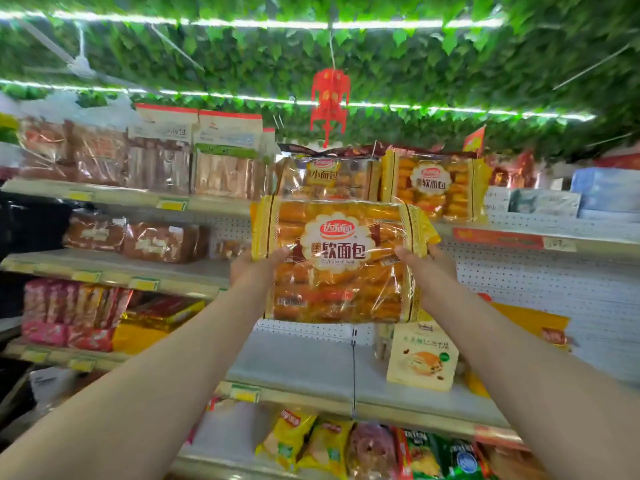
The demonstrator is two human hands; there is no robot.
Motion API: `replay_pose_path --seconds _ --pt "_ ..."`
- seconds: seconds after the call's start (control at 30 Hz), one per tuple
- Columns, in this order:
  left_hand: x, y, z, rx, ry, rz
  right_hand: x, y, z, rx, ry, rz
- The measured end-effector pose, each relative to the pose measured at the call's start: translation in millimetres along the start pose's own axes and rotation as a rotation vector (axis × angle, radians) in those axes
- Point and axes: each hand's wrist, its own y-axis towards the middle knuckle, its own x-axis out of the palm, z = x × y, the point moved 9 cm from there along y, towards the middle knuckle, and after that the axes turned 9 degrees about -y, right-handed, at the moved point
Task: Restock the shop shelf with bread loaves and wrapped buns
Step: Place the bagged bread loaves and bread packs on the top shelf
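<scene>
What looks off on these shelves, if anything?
Nothing damaged or spilled. The bun pack is level in both hands. Only oddity: the cream box stands alone on a mostly bare shelf.

held bread pack reads 达利园 软面包, shelf pack 小面包, another pack 软面包

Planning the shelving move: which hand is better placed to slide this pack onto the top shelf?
Probably the right hand: the matching soft bread pack stands up and right of the held pack. The left hand grips the far side.
</scene>
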Motion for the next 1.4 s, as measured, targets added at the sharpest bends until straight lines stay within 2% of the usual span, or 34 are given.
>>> replay_pose_path --seconds 0.43,0.77,1.0,1.1,1.4 --pt "105 58 31 0.053 -0.026 -0.214 -38 70 -51 -0.139 0.017 0.178" --pt "184 88 41 0.082 -0.073 -0.349 -67 129 -73 -0.167 0.037 0.292" --pt "254 112 51 0.148 -0.153 -0.349 -97 197 -100 -0.271 0.079 0.280" --pt "291 124 47 0.144 -0.206 -0.369 -121 279 -93 -0.303 0.074 0.253" --pt "362 161 19 0.173 -0.191 -0.318 -140 334 -93 -0.324 0.064 0.255"
